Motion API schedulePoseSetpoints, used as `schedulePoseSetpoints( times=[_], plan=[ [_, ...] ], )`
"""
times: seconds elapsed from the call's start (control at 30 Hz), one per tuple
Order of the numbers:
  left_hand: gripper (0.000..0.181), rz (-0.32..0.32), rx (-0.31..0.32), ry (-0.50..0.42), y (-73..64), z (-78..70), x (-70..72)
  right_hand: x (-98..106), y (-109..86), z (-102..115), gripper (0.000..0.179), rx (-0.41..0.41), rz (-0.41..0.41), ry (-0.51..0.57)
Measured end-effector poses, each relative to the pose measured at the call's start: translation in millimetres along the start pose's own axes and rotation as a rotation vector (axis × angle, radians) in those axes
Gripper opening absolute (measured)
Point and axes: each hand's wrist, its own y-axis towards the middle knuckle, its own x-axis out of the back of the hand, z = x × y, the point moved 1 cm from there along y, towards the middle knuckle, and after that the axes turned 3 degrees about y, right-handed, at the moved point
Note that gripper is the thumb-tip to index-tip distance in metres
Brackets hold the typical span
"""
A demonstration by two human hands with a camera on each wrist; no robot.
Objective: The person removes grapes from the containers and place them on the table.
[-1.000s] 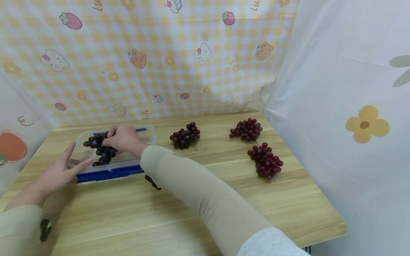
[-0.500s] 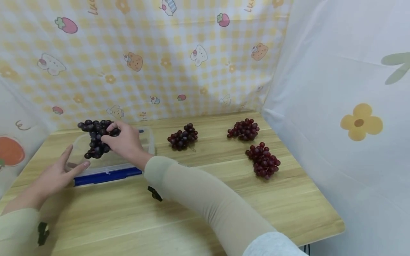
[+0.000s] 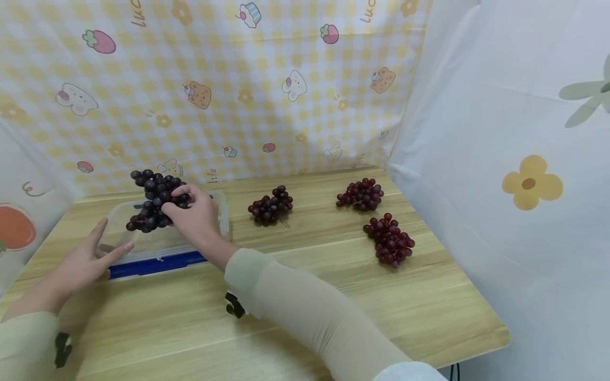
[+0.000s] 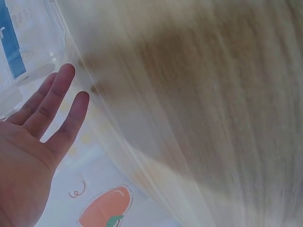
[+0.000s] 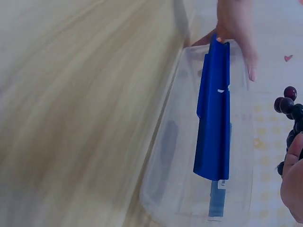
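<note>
My right hand (image 3: 197,214) pinches a bunch of dark grapes (image 3: 154,193) between thumb and fingers, above a clear plastic container (image 3: 167,241). In the right wrist view the dark grapes (image 5: 287,106) hang at the right edge beside the right hand (image 5: 293,187), and the container (image 5: 165,189) with its blue clip flap (image 5: 213,113) is seen from the side. My left hand (image 3: 90,254) spreads its fingers at the container's left end, thumb by the near rim. The left wrist view shows the left hand (image 4: 33,142) with straight fingers close to the container's wall.
A small bunch of dark red grapes (image 3: 270,207) lies right of the container on the wooden table (image 3: 286,296). Two redder bunches, a far grape bunch (image 3: 360,194) and a nearer grape bunch (image 3: 391,241), lie further right. A patterned cloth (image 3: 257,95) hangs behind.
The right hand has lifted the dark grapes from inside the container, then moved slightly right with them. The left hand stays at the container's left end. The head view has shifted a little.
</note>
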Motion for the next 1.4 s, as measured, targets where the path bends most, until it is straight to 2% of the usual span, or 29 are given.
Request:
schedulePoseSetpoints(
  times=[0.17, 0.3, 0.57, 0.73, 1.03, 1.4],
  plan=[
    [0.106, -0.018, -0.026, 0.008, 1.2, -1.6, 1.4, 12, -9.9, 0, 0.019, 0.031, -0.053, 0.071],
    [0.109, -0.007, -0.029, 0.021, 0.7, 0.3, 2.0, 17, -18.8, -2, 0.020, 0.047, -0.089, 0.132],
    [0.117, 0.010, -0.031, 0.031, 0.5, 5.0, -0.7, 27, -33.4, -1, 0.022, 0.043, -0.123, 0.277],
    [0.119, 0.002, -0.033, 0.030, 1.7, 6.1, 0.3, 38, -39.2, 3, 0.022, 0.062, -0.118, 0.303],
    [0.120, 0.007, -0.032, 0.025, 1.2, 3.2, 1.3, 68, -53.1, 8, 0.023, 0.124, -0.049, 0.119],
    [0.119, 0.020, -0.013, -0.011, -0.6, 2.3, 1.0, 103, -56.9, 19, 0.024, 0.307, -0.055, -0.082]
  ],
)
